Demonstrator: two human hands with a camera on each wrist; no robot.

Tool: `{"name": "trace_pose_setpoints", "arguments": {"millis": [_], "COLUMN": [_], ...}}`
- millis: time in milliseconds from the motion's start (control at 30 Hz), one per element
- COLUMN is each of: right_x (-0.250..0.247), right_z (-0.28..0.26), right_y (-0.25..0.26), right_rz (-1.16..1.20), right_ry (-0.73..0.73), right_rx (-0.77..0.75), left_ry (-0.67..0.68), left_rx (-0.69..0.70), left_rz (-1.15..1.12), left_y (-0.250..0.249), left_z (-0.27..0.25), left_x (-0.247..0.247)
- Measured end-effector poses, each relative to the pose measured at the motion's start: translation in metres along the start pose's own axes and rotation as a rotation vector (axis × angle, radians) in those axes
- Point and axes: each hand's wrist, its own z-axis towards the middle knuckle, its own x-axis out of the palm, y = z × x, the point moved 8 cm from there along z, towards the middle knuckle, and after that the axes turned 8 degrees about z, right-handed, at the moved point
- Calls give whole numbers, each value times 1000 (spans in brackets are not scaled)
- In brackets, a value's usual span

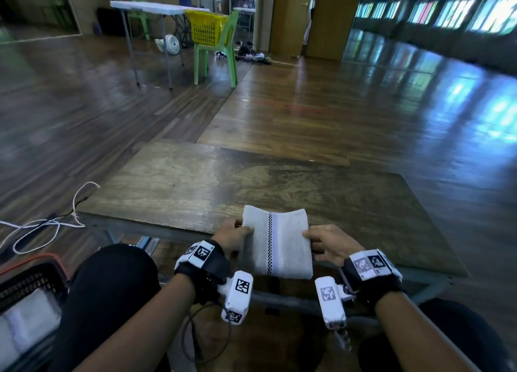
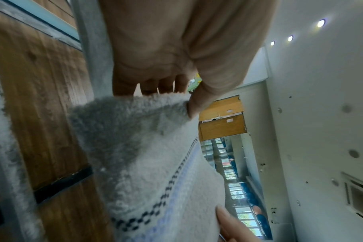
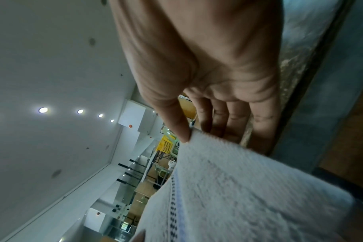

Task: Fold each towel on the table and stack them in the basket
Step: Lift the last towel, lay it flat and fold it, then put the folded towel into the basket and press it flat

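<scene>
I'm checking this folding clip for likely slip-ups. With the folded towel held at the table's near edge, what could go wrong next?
The towel is only pinched at its sides by the left hand and right hand, and already sags in the middle, so the fold could open. The basket sits low on the person's left, beyond their knee, so the carry may snag or land crooked on the towel already inside.

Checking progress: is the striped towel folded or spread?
Folded: the towel is a compact layered rectangle, pinched between left hand and right hand.
</scene>
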Motion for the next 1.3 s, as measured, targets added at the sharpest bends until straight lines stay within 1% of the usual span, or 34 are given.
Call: {"name": "trace_pose_setpoints", "arguments": {"millis": [167,333,467,567,767,867,1000,1133,1300], "right_x": [17,36,57,88,171,222,290,350,414], "right_z": [-41,-83,-99,-105,-111,-117,-134,-156,-171], "right_y": [32,91,130,149,160,154,145,135,120], "right_rz": [-43,-80,-143,-186,-235,-251,-294,-335,-378], "right_ry": [4,43,126,223,415,534,668,788,885], "right_rx": [-174,-355,-456,-494,-516,-493,-506,-522,-507], "left_ry": [-51,-100,-189,-296,-497,-622,-777,-937,-1051], "left_rx": [100,208,275,300,269,231,180,169,120], "left_rz": [-18,-57,-85,-77,-81,-88,-119,-178,-156], "left_y": [-25,-67,-88,-91,-65,-41,-5,26,58], "left_z": [-33,-70,-97,-116,-152,-179,-218,-262,-306], "left_x": [-26,-58,-89,-118,-185,-224,-271,-308,-340]}}
